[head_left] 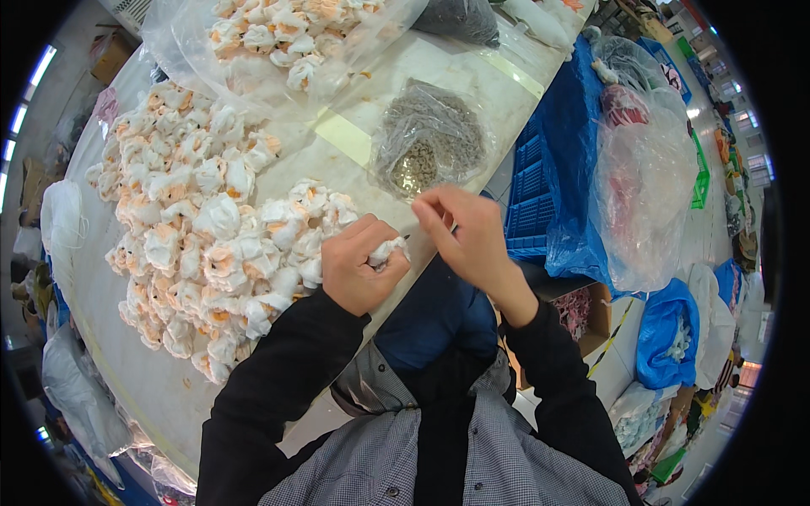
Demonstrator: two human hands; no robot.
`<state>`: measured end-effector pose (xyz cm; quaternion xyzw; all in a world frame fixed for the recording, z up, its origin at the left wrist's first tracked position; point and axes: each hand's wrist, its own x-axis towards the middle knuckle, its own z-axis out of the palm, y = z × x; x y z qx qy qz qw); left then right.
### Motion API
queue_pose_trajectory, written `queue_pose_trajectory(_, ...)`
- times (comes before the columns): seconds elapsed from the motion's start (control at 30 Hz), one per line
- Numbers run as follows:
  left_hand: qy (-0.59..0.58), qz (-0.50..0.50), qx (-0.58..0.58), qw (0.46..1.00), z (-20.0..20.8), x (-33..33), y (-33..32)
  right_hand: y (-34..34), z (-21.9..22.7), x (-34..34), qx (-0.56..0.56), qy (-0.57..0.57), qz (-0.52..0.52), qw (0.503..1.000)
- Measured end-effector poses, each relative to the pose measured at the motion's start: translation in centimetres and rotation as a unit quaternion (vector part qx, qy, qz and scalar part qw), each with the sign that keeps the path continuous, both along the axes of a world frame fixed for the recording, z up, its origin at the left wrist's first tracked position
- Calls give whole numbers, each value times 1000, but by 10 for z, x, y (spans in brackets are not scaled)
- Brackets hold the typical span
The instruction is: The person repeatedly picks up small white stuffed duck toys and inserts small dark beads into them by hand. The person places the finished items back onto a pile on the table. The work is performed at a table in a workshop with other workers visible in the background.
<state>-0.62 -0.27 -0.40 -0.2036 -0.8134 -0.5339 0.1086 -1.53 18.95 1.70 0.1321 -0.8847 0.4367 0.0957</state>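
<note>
White piece [390, 250] in left grip [358, 265], right grip [474, 240] just beside

Grips: two, namely the left grip [363, 268] and the right grip [464, 234]. Held tuft [388, 252]: one, in the left grip. Tabletop [314, 170]: one. Loose tufts [217, 216]: several dozen; overlap prevents an exact count. Bag of tufts [291, 42]: one; contents not countable through the film. Bag of granules [432, 131]: one; granules too small to count. Dark bag [458, 18]: one. Yellow strips [342, 140]: two visible. Black sleeves [283, 363]: two.
</note>
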Motion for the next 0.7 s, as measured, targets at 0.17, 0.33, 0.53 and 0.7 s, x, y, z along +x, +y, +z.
queue_pose_trajectory(0.17,-2,13,1,1000,-2,0,0,-6,-22,-53,170,185,-2,968)
queue_pose_trajectory(0.33,-10,17,20,1000,-3,-1,1,-14,-29,-67,237,174,5,956)
queue_pose_trajectory(0.53,-35,25,26,999,-1,2,1,-6,-23,-62,259,145,26,954)
queue_pose_trajectory(0.7,-38,24,29,999,-3,0,0,4,-18,-64,230,168,-44,958)
